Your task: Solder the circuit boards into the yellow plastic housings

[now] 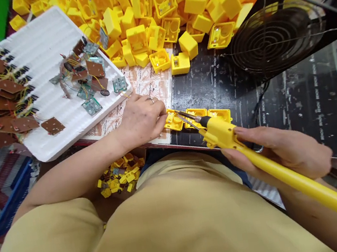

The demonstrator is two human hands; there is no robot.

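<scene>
**Head view: soldering iron tip at a row of yellow cases**

The left hand (142, 119) lies palm down on the patterned paper (145, 82) at the table's near edge. Its fingers are curled in narrow, and the fingertips touch the left case (173, 121) of a short row of open yellow cases (200, 116). The thumb is hidden, so whether the hand grips this case cannot be told.

The right hand (283, 150) is closed around the handle of a yellow soldering iron (221, 134). The handle runs back past the wrist toward the lower right. The metal tip (182, 116) points up-left and lies over the row, just beside the left fingertips.

The row sits on the black mat (212, 80), at its border with the paper.

Behind it:
- A large pile of yellow boxes (168, 2) covers the far side of the table.
- A white foam tray (46, 64) at the left carries small circuit boards (91, 106).
- A black fan (276, 36) lies at the right.
</scene>
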